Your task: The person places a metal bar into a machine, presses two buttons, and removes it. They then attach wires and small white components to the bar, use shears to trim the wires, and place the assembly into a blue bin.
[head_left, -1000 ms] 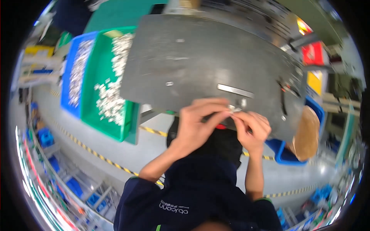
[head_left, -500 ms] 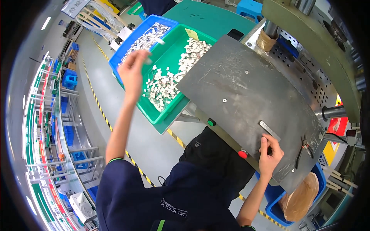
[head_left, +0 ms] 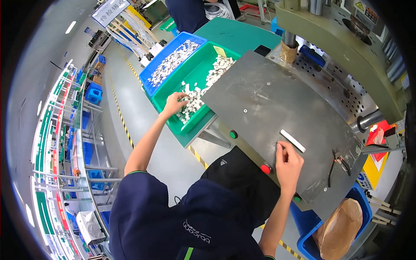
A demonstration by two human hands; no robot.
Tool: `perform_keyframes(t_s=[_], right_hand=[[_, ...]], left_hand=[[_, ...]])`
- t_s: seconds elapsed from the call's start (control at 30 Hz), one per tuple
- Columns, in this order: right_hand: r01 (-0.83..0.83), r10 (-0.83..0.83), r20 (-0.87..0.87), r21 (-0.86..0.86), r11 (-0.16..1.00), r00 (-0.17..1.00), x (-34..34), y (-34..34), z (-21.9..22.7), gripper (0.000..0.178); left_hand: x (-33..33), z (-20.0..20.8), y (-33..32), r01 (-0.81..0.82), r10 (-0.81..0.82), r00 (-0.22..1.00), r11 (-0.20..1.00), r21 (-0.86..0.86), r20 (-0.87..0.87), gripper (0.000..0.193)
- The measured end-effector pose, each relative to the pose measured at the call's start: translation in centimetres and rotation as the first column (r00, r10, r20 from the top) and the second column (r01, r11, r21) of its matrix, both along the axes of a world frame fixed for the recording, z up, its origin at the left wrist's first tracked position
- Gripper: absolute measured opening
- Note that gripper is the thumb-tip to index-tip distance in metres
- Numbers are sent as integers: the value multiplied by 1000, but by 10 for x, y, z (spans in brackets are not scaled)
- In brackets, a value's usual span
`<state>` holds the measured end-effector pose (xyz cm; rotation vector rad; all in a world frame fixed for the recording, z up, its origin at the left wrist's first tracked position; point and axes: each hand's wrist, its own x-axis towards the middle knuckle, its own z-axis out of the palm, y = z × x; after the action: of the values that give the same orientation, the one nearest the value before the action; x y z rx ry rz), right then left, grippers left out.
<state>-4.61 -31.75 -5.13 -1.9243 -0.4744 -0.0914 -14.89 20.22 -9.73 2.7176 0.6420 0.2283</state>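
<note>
Parts [head_left: 196, 102], small and white, lie in a green bin [head_left: 188, 65], at the fingertips of the left hand [head_left: 175, 104], the nearer one, its thumb and fingers parted. Right hand [head_left: 288, 162], fingers curled, grip unclear, is over a plate [head_left: 303, 104]; just beyond its fingertips, a bar [head_left: 293, 141] slants lengthwise, upper left to lower right.

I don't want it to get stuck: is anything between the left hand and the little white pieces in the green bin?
No, nothing visible is in the way. The left hand reaches into the green bin, right by the white pieces; I can't tell whether it touches any.
</note>
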Motion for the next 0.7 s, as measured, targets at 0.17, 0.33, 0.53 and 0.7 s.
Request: perform_keyframes(t_s=[0.17,0.33,0.53,0.7], right_hand=[[-29,29,-10,18,999,1000,-1,4,1,5],[-33,34,-31,41,999,999,-1,1,1,6],[-33,36,-65,44,998,997,-3,1,5,5],[1,-3,-114,-13,1000,994,-5,0,11,6]], left_hand=[[-12,12,-1,-9,9,1000,1000,10,4,22],[-11,19,-4,-212,218,975,971,-110,49,21],[-15,29,6,-229,302,944,889,-396,130,31],[-11,35,8,-171,347,923,760,-627,169,26]])
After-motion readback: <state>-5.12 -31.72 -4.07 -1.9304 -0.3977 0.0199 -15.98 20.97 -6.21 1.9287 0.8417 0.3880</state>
